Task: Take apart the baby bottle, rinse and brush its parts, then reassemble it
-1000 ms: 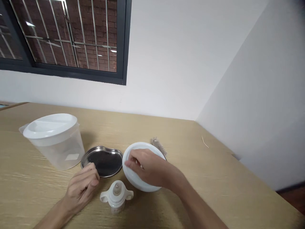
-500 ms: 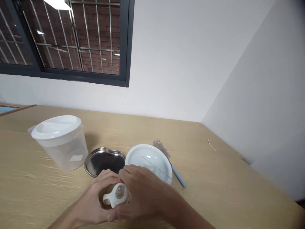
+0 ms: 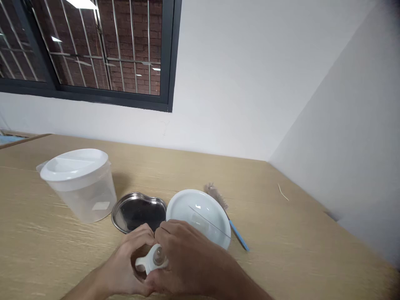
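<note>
Low in the middle, my left hand (image 3: 120, 262) and my right hand (image 3: 187, 256) curl around what looks like a baby bottle (image 3: 150, 259). I look down on its white collar, its pale see-through nipple and one white side handle, which points left. The fingers of the two hands meet in front of the bottle and the thumbs come together behind it. My right hand covers its right side; its body below is hidden. Just beyond the hands are a shiny kidney dish (image 3: 137, 212) and a white bowl (image 3: 181, 204) with a thin rod across it.
A clear plastic jug (image 3: 90, 204) with a white lid stands on the left. Right of the bowl lies a bottle brush (image 3: 239, 235) with a blue handle. A short pale strip (image 3: 283, 191) lies far right on the wooden table (image 3: 296, 250). Walls and a barred window (image 3: 109, 46) bound the back.
The whole view has shifted a little. My right hand has turned and covers more of the bottle, and its nipple leans slightly more to the right.
</note>
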`<state>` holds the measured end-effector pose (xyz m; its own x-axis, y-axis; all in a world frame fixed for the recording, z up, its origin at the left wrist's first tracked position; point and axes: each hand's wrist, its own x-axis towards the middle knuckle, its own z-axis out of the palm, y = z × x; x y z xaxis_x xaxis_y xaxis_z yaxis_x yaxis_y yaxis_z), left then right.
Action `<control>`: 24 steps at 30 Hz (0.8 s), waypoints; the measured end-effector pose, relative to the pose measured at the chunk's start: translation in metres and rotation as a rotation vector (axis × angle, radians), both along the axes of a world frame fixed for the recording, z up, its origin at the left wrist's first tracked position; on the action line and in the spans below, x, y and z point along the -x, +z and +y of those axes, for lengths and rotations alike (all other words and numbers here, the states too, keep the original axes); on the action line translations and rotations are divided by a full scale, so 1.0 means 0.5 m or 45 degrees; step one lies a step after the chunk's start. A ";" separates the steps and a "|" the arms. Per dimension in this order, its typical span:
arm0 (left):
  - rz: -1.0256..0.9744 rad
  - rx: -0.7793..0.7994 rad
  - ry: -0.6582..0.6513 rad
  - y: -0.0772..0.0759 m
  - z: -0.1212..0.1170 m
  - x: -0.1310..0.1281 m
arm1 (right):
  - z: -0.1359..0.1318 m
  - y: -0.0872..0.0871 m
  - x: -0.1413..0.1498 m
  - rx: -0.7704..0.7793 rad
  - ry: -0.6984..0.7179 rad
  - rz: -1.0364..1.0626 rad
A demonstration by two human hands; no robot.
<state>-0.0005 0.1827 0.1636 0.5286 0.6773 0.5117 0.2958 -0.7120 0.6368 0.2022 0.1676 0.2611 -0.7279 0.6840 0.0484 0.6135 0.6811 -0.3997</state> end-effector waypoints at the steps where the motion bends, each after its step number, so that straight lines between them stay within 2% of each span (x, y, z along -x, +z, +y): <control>1: -0.001 0.012 0.008 -0.001 0.000 -0.001 | 0.002 -0.003 -0.002 0.011 0.017 0.021; 5: 0.012 0.065 -0.004 0.002 0.002 -0.003 | 0.008 0.003 -0.008 0.066 0.076 0.061; 11: 0.079 0.086 0.001 0.016 0.002 -0.003 | 0.026 0.056 -0.025 0.277 0.308 0.049; 13: 0.096 0.105 0.009 0.017 0.002 -0.002 | 0.024 0.066 -0.029 0.308 0.332 0.092; 15: 0.082 0.133 0.011 0.014 0.002 0.000 | 0.014 0.066 -0.028 0.292 0.242 0.169; 17: 0.068 0.162 -0.010 0.010 0.002 0.004 | 0.000 0.055 -0.019 0.235 0.050 0.200; 20: 0.091 0.207 -0.031 0.005 0.000 0.009 | -0.018 0.031 0.003 0.104 -0.188 0.077; 22: 0.111 0.254 -0.007 0.006 -0.003 0.009 | -0.025 0.023 0.010 0.058 -0.189 0.013; 24: 0.116 0.301 0.000 0.009 -0.007 0.008 | -0.028 0.027 0.007 0.055 -0.066 0.040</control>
<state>-0.0043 0.1792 0.1683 0.5655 0.7723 0.2896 0.3592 -0.5466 0.7564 0.1988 0.1535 0.2747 -0.6902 0.7224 0.0404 0.6339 0.6307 -0.4477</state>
